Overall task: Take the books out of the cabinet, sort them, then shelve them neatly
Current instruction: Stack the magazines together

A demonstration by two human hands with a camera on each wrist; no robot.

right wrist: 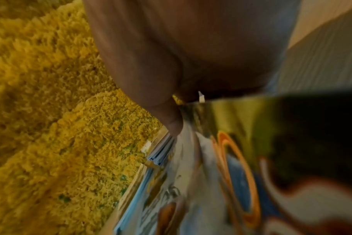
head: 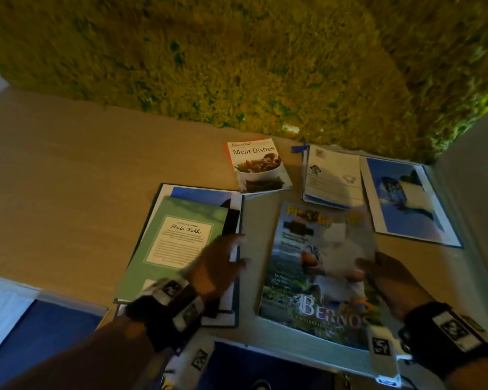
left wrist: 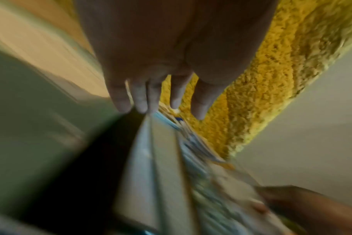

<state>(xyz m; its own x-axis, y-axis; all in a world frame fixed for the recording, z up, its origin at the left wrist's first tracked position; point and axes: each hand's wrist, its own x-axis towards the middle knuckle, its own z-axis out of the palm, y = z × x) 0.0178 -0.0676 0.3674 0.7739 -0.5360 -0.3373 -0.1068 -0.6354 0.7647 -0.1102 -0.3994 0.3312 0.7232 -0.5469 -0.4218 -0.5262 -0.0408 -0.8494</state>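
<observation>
The books lie spread flat on the wooden floor (head: 68, 164), near the edge of a yellow-green rug (head: 237, 66). The right hand (head: 389, 277) has its grip closed on the right edge of a large magazine (head: 307, 291), thumb on the cover. The left hand (head: 220, 266) hovers with a wide, loose grip over the green Frida Kahlo book (head: 175, 249). Farther away lie the Meat Dishes cookbook (head: 258, 166) and, right of it, a white booklet (head: 333, 175).

My right hand (head: 389, 280) blurs over the magazine (head: 319, 277), hiding part of its title, my fingers are hidden beneath its right edge, and both wrist views smear.
</observation>
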